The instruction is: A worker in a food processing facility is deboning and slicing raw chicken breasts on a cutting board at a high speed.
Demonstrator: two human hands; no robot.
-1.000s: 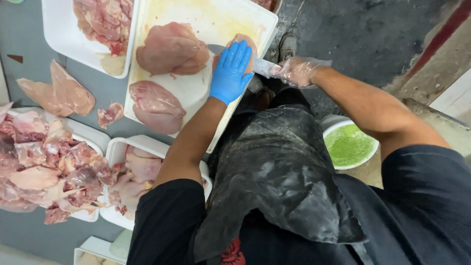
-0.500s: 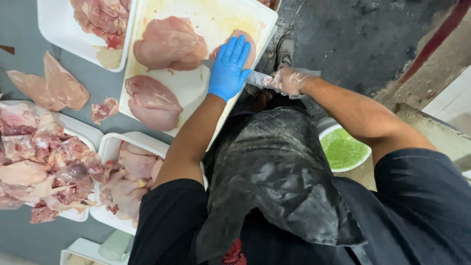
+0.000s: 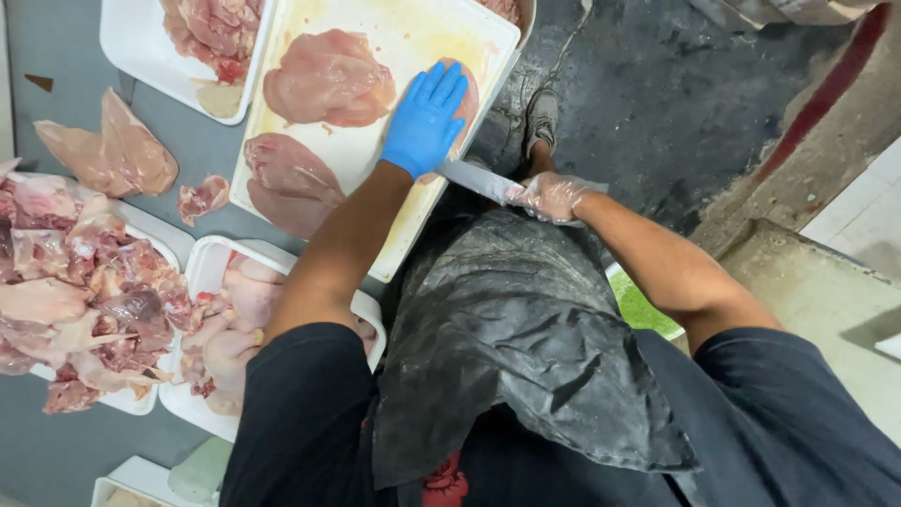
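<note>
I see the grey table carrying a yellowed cutting board at its right edge. My left hand, blue-gloved, presses flat with fingers spread on a chicken fillet at the board's right edge. My right hand, in clear plastic, is closed around a knife whose blade meets that fillet

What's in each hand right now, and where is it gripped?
The right hand grips a knife by its handle. The left hand grips nothing; it presses flat on a chicken piece on the cutting board.
</note>
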